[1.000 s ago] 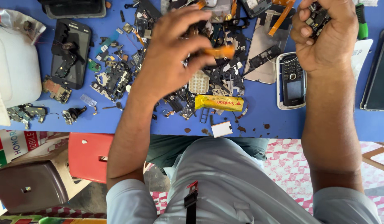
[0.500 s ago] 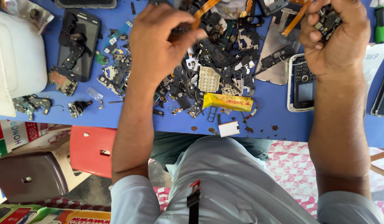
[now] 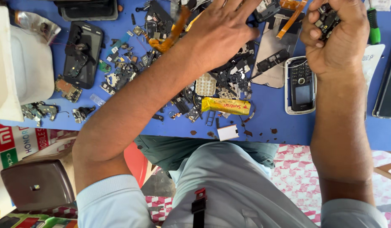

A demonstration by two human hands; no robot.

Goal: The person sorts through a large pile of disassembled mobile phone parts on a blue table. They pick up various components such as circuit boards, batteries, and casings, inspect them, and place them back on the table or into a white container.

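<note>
Fingers of the right hand [image 3: 335,36] are clenching around a small dark phone part [image 3: 327,17] near the blue table's [image 3: 271,126] far edge, most of the part hiding inside the fist. The left hand [image 3: 223,31] is spreading flat and released over the pile of broken phone pieces [image 3: 212,84], covering whatever is lying beneath it. A keypad phone [image 3: 300,84] is sitting just beside the right wrist; a yellow packet [image 3: 226,105] and a white chip [image 3: 228,132] are lying near the table's near edge, where bare blue surface is opening up. A green-handled screwdriver [image 3: 373,25] and a dark tablet [image 3: 387,84] are running out of frame. A white container [image 3: 22,63] is standing at left, its contents unseeable.
</note>
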